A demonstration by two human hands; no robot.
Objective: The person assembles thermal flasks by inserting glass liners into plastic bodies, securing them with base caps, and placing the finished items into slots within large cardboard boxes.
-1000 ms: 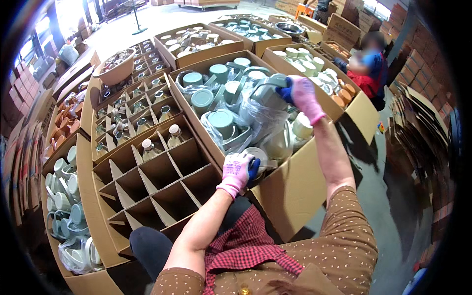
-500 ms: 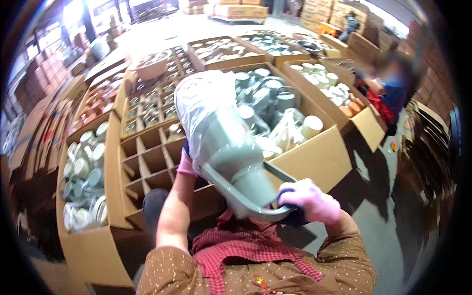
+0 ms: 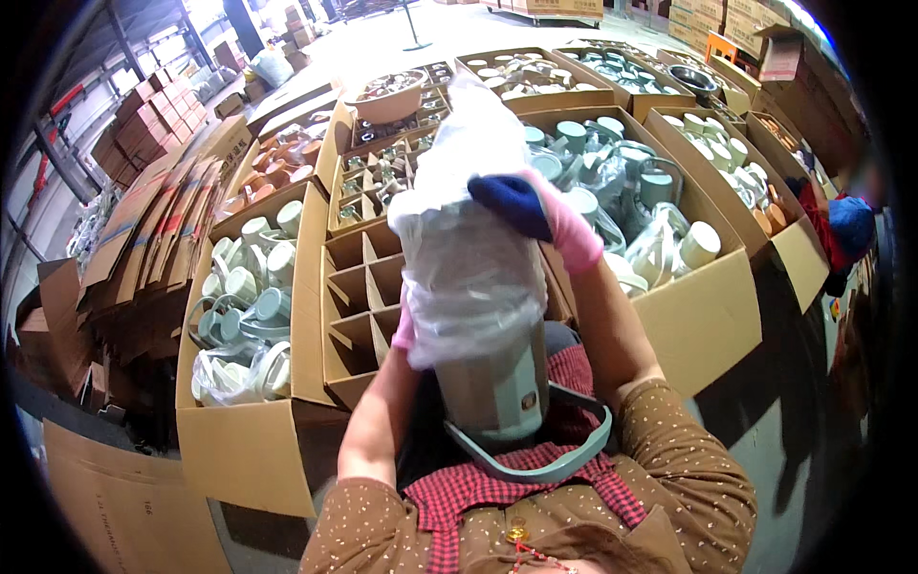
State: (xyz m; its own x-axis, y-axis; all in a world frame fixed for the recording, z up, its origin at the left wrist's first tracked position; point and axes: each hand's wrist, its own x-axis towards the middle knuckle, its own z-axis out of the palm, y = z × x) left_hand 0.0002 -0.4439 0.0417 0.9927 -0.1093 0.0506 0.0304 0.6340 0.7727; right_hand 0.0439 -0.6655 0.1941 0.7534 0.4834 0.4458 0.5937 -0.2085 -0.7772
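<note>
In front of my chest is a grey-green jug [image 3: 492, 387] with a looped carry handle [image 3: 564, 467] hanging toward me. A cloudy clear plastic bag [image 3: 469, 297] covers its upper part and bunches up beyond it. My left hand [image 3: 405, 327], in a pink glove, holds the jug's left side through the bag; its fingers are hidden behind the plastic. My right hand [image 3: 540, 212], in a pink glove with blue fingers, is closed on the bag's upper part, its fingers bent over the plastic.
A divided carton [image 3: 359, 330] lies beyond my left arm. Cartons of green jugs [image 3: 617, 158] and pale cups [image 3: 268, 306] flank it. A pink basin [image 3: 387, 100] sits on the cartons farther back. Flattened cardboard [image 3: 143, 249] leans at left; another person [image 3: 846, 225] is at right.
My right hand has let go of the handle and moved up to the bag. The jug has turned more upright, its handle now toward me, and the bag covers more of it. My view has shifted left.
</note>
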